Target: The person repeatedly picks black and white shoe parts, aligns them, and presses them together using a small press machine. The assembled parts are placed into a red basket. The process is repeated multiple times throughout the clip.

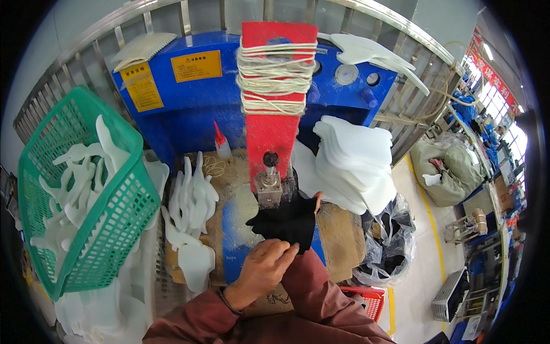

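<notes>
A black, flat, cut-out piece, apparently of fabric (pixel 286 222), lies under the metal head (pixel 268 186) of a red and blue machine. My left hand (pixel 264 270) is closed, its fingertips pinching the near edge of the black piece. My right hand (pixel 318 202) is mostly hidden behind that piece. Only a finger shows along its right edge, seemingly gripping it. Below the piece is a blue work surface (pixel 232 229) with pale dust on it.
White shaped pieces (pixel 192 195) lie left of the machine, more fill a green basket (pixel 123 229), and a white stack (pixel 355 160) stands right. A red-tipped bottle (pixel 222 148) stands behind. A plastic bag (pixel 395 246) and red basket (pixel 372 298) sit at right.
</notes>
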Demonstrator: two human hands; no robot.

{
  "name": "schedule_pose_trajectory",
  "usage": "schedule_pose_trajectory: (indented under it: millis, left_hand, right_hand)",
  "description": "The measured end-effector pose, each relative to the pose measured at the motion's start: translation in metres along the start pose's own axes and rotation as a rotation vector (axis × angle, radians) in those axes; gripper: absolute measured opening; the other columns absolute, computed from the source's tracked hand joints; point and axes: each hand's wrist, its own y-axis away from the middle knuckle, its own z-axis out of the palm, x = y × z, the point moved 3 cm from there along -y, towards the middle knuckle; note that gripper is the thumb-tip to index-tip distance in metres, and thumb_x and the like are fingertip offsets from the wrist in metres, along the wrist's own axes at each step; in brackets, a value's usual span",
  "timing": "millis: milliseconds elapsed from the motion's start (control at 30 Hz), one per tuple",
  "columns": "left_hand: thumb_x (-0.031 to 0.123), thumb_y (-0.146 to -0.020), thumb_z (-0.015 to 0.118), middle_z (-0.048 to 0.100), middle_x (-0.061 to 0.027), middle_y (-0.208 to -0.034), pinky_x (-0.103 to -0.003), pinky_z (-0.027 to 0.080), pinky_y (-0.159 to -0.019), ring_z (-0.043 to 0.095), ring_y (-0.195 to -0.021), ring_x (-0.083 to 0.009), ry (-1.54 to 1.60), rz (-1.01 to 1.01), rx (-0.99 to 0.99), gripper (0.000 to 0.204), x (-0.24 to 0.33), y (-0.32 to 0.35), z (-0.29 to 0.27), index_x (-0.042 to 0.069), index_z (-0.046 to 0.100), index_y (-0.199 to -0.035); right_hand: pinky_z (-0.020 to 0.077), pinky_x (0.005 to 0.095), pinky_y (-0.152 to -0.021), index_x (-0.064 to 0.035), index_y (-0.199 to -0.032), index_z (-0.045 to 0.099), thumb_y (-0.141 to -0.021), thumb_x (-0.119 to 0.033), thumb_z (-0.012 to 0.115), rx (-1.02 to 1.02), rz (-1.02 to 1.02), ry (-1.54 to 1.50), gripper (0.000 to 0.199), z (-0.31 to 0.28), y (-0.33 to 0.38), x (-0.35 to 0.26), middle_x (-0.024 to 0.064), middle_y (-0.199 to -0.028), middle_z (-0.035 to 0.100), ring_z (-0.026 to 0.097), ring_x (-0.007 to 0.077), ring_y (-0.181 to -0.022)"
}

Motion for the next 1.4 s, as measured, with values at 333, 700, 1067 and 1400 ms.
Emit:
schedule_pose_trajectory:
  millis: [333,700,1067,1400]
  left_hand:
    - [0.004,-0.084,0.071,0.063,-0.008,-0.1,-0.039,0.056,-0.079,0.067,-0.092,-0.0274,-0.033,-0.013,-0.025,0.027,-0.006,-0.007,0.0,0.004,0.075,-0.111]
    - [0.001,-0.085,0.07,0.062,-0.0085,-0.098,-0.037,0.056,-0.077,0.066,-0.088,-0.0265,-0.109,-0.11,-0.073,0.028,0.002,0.012,-0.025,0.001,0.075,-0.113]
    - [-0.002,-0.081,0.071,0.061,-0.0091,-0.098,-0.036,0.056,-0.075,0.066,-0.086,-0.0267,-0.005,-0.125,-0.108,0.033,0.036,0.039,-0.035,0.0,0.074,-0.113]
    - [-0.002,-0.081,0.071,0.061,-0.0093,-0.101,-0.035,0.057,-0.076,0.065,-0.088,-0.0267,0.085,-0.076,-0.077,0.032,0.048,0.039,-0.03,0.0,0.074,-0.113]
  right_hand:
    - [0.0484,0.0511,-0.107,-0.0098,-0.149,0.051,-0.101,-0.073,0.041,0.05,0.042,0.043,0.08,0.013,-0.002,0.005,0.0157,-0.137,0.064,0.063,0.034,-0.121]
    - [0.0547,0.0383,-0.088,-0.0075,-0.147,0.052,-0.102,-0.075,0.034,0.024,0.102,-0.128,0.083,0.071,0.001,0.034,0.0112,-0.131,0.066,0.065,0.0235,-0.099]
    - [0.05,0.0437,-0.104,-0.0122,-0.155,0.046,-0.103,-0.076,0.028,-0.053,0.333,-0.065,0.085,0.052,0.053,0.039,0.0089,-0.144,0.059,0.059,0.0245,-0.124]
    - [0.0494,0.0404,-0.107,-0.0068,-0.155,0.045,-0.104,-0.074,0.024,-0.021,0.248,-0.063,0.087,0.059,0.073,0.016,0.0125,-0.146,0.058,0.06,0.0266,-0.126]
